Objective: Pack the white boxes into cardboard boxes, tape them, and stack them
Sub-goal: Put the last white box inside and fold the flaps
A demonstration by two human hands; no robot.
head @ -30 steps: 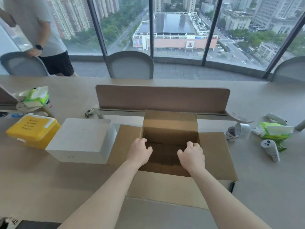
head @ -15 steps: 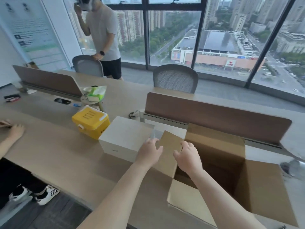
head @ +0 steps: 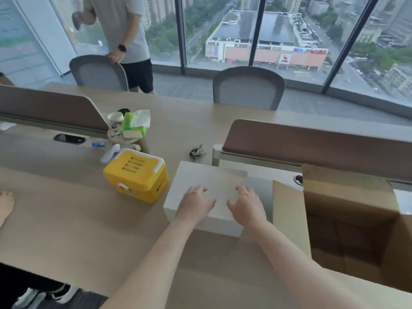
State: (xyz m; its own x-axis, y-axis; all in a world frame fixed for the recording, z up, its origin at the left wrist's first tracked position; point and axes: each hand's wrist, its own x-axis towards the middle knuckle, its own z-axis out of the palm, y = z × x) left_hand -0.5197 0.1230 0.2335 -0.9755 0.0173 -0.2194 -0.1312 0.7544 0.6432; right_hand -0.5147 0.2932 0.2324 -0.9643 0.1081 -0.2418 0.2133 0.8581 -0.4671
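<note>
We have both hands on the lid of the white box, which sits on the worktop just right of the frame's centre. Our left hand and right hand lie side by side near the box's front edge, palms down and fingers spread wide, gripping nothing. Whether the palms press down or only rest there, we cannot tell.

At the right of the frame stands the cardboard box, open at the top with its flaps folded out. One flap reaches toward the white box and lies just beside it.

Left of the white box, close to it, we see a yellow case with a white latch. Behind it, in the upper left part of the worktop, lies a green tissue pack. A bunch of keys lies beyond the white box, beside a brown divider panel. At the upper left a person stands with one hand on a grey chair.
</note>
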